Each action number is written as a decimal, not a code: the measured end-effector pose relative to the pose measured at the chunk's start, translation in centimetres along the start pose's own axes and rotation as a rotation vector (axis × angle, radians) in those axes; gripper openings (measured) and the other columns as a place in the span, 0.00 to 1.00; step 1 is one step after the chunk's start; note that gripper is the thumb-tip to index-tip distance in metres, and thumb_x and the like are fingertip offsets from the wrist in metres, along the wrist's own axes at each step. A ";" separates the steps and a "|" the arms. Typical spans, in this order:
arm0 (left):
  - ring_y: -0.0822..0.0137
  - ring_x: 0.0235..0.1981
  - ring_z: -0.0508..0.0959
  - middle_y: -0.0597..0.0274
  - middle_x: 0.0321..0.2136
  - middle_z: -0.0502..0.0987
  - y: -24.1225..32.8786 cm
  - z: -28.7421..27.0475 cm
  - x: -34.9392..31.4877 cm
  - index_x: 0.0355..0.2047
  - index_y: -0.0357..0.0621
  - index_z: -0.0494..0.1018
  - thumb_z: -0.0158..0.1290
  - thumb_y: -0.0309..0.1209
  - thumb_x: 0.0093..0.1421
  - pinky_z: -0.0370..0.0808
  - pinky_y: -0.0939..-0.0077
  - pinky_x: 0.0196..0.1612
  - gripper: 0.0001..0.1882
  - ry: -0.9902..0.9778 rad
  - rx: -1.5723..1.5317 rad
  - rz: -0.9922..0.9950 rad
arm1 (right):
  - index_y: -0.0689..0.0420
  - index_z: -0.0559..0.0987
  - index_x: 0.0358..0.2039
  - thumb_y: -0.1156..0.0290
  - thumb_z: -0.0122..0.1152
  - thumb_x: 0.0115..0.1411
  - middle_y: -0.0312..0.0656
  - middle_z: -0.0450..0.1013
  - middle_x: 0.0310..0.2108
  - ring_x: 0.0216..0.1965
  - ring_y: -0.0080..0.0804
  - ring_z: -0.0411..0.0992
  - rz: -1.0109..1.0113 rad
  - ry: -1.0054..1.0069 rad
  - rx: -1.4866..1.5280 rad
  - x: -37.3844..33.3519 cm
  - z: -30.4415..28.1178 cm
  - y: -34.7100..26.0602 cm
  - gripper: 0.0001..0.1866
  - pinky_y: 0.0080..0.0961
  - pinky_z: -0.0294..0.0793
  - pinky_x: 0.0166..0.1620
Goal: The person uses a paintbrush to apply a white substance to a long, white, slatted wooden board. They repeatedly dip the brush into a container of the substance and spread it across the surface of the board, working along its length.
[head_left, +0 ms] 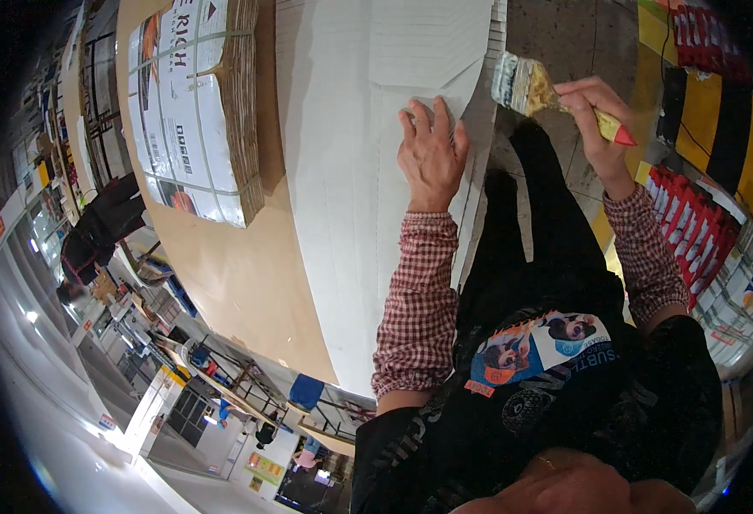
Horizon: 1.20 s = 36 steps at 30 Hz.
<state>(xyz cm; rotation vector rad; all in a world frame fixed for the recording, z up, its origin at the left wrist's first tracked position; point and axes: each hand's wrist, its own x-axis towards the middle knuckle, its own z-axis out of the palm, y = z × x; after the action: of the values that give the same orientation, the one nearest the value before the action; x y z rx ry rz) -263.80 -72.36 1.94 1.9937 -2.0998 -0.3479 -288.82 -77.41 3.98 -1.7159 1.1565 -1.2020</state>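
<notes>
A flat brush (526, 86) with a yellowish, stained handle and a red tip is gripped in my right hand (597, 107). Its bristles look coated with something pale and point left, over the floor beside the table edge. My left hand (432, 154) lies with fingers spread on white cardboard sheets (333, 171), close to their right edge. Thin score lines and layered edges show on these sheets. Between my left fingers and the brush there is a gap.
A strapped bundle of flat printed cartons (192, 111) stands left on the brown board tabletop (231, 274). At the right are red-and-white stacked pieces (693, 223) and a yellow-black striped surface (723, 120). Another person in dark clothes (102, 227) is at the far left.
</notes>
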 end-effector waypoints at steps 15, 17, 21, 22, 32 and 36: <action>0.34 0.67 0.50 0.34 0.65 0.51 -0.4 2.4 -8.0 0.65 0.40 0.57 0.54 0.50 0.60 0.51 0.41 0.64 0.40 -0.006 0.041 -0.151 | 0.64 0.80 0.29 0.76 0.55 0.63 0.44 0.79 0.34 0.35 0.27 0.76 0.010 0.026 -0.010 -2.1 0.9 -1.8 0.08 0.23 0.76 0.38; 0.32 0.64 0.55 0.32 0.63 0.55 -0.9 2.0 -7.8 0.63 0.38 0.60 0.52 0.47 0.61 0.59 0.44 0.62 0.36 0.005 0.026 -0.101 | 0.64 0.81 0.30 0.75 0.55 0.63 0.44 0.79 0.34 0.34 0.26 0.76 0.003 0.029 -0.030 -1.9 1.4 -1.2 0.09 0.23 0.76 0.38; 0.30 0.59 0.62 0.30 0.59 0.60 -1.7 0.9 -6.8 0.60 0.36 0.64 0.51 0.42 0.63 0.71 0.49 0.53 0.30 -0.051 0.002 -0.052 | 0.64 0.81 0.31 0.75 0.54 0.64 0.44 0.78 0.34 0.33 0.26 0.76 0.033 -0.033 -0.012 -2.9 1.8 -1.4 0.09 0.22 0.75 0.37; 0.29 0.58 0.63 0.30 0.58 0.61 -1.8 0.7 -6.6 0.59 0.35 0.64 0.51 0.41 0.63 0.74 0.49 0.50 0.29 -0.055 -0.002 -0.045 | 0.64 0.81 0.31 0.75 0.54 0.64 0.44 0.78 0.34 0.33 0.26 0.76 0.070 -0.042 0.027 -3.3 1.7 -1.7 0.09 0.22 0.75 0.37; 0.26 0.57 0.64 0.28 0.57 0.62 -1.1 1.3 -7.2 0.59 0.35 0.64 0.50 0.41 0.62 0.73 0.47 0.51 0.29 0.061 0.042 -0.035 | 0.64 0.80 0.33 0.73 0.48 0.68 0.41 0.77 0.38 0.39 0.27 0.75 0.011 0.034 -0.009 1.7 -0.5 0.7 0.13 0.23 0.76 0.42; 0.28 0.58 0.64 0.29 0.58 0.62 -1.6 1.1 -7.1 0.58 0.36 0.66 0.49 0.40 0.63 0.72 0.47 0.51 0.28 0.037 0.011 -0.042 | 0.64 0.80 0.33 0.72 0.49 0.68 0.40 0.77 0.37 0.39 0.26 0.75 0.049 0.009 0.003 2.2 0.2 2.3 0.13 0.23 0.76 0.40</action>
<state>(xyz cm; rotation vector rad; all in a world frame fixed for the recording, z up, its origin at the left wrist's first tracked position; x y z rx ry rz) -262.29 -65.35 0.40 2.0370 -2.0448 -0.3048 -288.86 -80.24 2.44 -1.6717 1.1946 -1.1817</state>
